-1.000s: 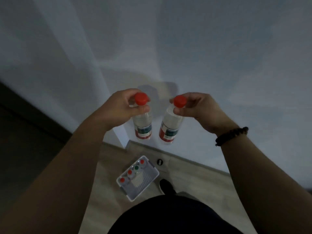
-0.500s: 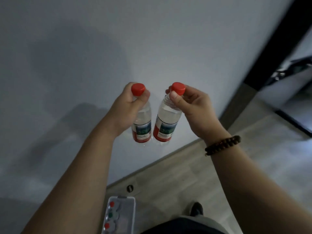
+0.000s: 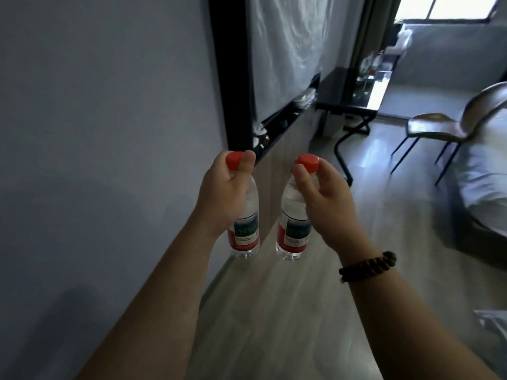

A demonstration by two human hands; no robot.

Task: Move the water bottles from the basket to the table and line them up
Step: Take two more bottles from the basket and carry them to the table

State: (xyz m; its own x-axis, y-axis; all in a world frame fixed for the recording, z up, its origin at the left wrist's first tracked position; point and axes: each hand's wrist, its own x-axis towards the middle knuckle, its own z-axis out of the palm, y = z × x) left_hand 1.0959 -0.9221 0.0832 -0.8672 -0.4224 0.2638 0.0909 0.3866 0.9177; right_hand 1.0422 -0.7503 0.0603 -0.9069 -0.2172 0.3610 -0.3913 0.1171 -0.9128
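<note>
Currently in transit: my left hand (image 3: 222, 198) grips one water bottle (image 3: 245, 226), my right hand (image 3: 323, 198) another (image 3: 292, 229), both upright. Next: reach the dark surface (image 3: 345, 91) at 1 o'clock, set down aligned.

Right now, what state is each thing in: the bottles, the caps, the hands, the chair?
Left bottle: upright, held off the floor, capped, label facing the camera.
Right bottle: upright, held off the floor, capped, tilted slightly.
Left cap: red, screwed on.
Right cap: red, screwed on.
Left hand: closed around the left bottle's neck.
Right hand: closed around the right bottle's neck, bracelet on the wrist.
Chair: standing, unoccupied.
</note>
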